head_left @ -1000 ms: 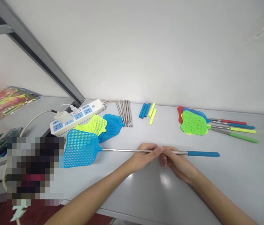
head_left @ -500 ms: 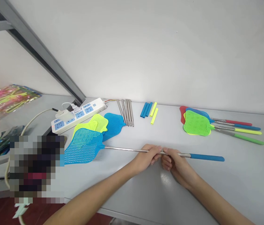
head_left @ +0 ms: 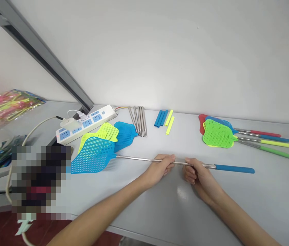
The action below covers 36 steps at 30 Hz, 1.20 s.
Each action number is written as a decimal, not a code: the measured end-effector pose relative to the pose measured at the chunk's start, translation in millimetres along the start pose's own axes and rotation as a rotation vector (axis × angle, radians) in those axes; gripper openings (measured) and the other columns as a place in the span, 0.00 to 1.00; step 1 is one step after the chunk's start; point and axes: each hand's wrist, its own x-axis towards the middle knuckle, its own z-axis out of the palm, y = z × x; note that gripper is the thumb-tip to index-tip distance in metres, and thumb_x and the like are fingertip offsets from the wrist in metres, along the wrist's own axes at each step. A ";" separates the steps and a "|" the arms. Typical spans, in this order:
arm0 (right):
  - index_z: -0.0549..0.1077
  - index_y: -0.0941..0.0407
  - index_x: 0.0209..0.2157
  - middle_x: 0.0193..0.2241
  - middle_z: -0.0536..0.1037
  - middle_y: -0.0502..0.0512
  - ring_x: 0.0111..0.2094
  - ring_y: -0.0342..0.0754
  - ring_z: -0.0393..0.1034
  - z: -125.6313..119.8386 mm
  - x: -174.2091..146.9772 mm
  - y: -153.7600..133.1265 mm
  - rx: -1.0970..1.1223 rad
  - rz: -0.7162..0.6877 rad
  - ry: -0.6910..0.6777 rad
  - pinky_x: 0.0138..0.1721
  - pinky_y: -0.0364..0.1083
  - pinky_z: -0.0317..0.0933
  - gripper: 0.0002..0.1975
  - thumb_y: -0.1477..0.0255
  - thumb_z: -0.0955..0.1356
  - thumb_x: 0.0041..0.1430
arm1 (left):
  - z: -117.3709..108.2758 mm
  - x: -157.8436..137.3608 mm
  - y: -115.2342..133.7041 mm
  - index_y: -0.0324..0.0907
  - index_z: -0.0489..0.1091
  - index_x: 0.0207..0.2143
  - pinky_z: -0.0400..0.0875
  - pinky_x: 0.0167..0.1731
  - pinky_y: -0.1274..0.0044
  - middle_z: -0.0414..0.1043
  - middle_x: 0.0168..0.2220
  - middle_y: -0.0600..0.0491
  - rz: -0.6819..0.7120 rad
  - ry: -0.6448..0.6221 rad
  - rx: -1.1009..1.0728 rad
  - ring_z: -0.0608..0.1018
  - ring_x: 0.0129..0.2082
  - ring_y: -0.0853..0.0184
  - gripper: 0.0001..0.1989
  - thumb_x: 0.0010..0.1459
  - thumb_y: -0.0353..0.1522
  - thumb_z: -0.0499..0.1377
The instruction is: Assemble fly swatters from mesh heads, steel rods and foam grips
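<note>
Both my hands grip the metal rod of a blue fly swatter [head_left: 93, 155], held level across the table with its perforated head to the left and its blue handle to the right. My left hand [head_left: 161, 167] is closed around the middle of the rod. A short gap away, my right hand [head_left: 197, 171] pinches the rod nearer the handle. Behind the held head lie loose blue and yellow swatter heads [head_left: 125, 133]. Several metal rods [head_left: 140, 121] lie beside them, then short blue and yellow grip sleeves [head_left: 161, 118].
Several whole fly swatters [head_left: 218, 134] lie stacked at the right. A white power strip [head_left: 85, 124] with plugs and a cable sits at the left. Bagged goods [head_left: 11, 104] lie further left, beyond a grey metal post [head_left: 44, 54]. A pixelated patch hides the lower left.
My right hand has slid right, away from my left hand, and a stretch of rod now shows between them. The blue handle reaches further right.
</note>
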 end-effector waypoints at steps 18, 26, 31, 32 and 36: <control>0.53 0.57 0.11 0.11 0.48 0.45 0.15 0.39 0.41 -2.4 1.1 -4.7 -0.004 -0.028 0.024 0.19 0.43 0.39 0.19 0.67 0.62 0.51 | -3.6 0.6 4.5 0.41 0.45 0.15 0.41 0.15 0.80 0.39 0.15 0.62 0.006 0.036 -0.014 0.47 0.14 0.78 0.19 0.53 0.38 0.48; 0.53 0.57 0.11 0.11 0.48 0.46 0.15 0.39 0.42 -4.9 1.6 -5.5 -0.016 -0.040 0.029 0.19 0.43 0.39 0.19 0.68 0.61 0.51 | -7.9 1.2 5.3 0.41 0.45 0.15 0.41 0.15 0.80 0.39 0.15 0.62 0.026 0.048 0.005 0.47 0.14 0.78 0.20 0.53 0.38 0.48; 0.53 0.57 0.11 0.11 0.48 0.46 0.15 0.39 0.42 -5.7 2.4 -8.1 -0.010 -0.057 0.029 0.19 0.44 0.39 0.19 0.68 0.61 0.51 | -10.8 1.2 9.0 0.41 0.44 0.15 0.42 0.15 0.80 0.38 0.15 0.62 0.041 0.064 0.025 0.47 0.15 0.78 0.20 0.54 0.38 0.48; 0.53 0.57 0.11 0.11 0.48 0.46 0.15 0.39 0.42 -6.0 2.4 -9.0 -0.007 -0.060 0.032 0.19 0.43 0.39 0.19 0.68 0.61 0.51 | -11.4 1.1 10.1 0.41 0.44 0.15 0.42 0.15 0.80 0.38 0.15 0.62 0.043 0.069 0.030 0.47 0.15 0.77 0.20 0.54 0.38 0.48; 0.53 0.57 0.11 0.11 0.48 0.45 0.15 0.39 0.41 -8.0 1.9 -12.5 0.009 -0.073 0.048 0.19 0.43 0.38 0.19 0.68 0.61 0.51 | -14.6 1.0 15.2 0.41 0.43 0.14 0.42 0.16 0.80 0.38 0.15 0.62 0.062 0.084 0.049 0.47 0.15 0.77 0.20 0.54 0.38 0.47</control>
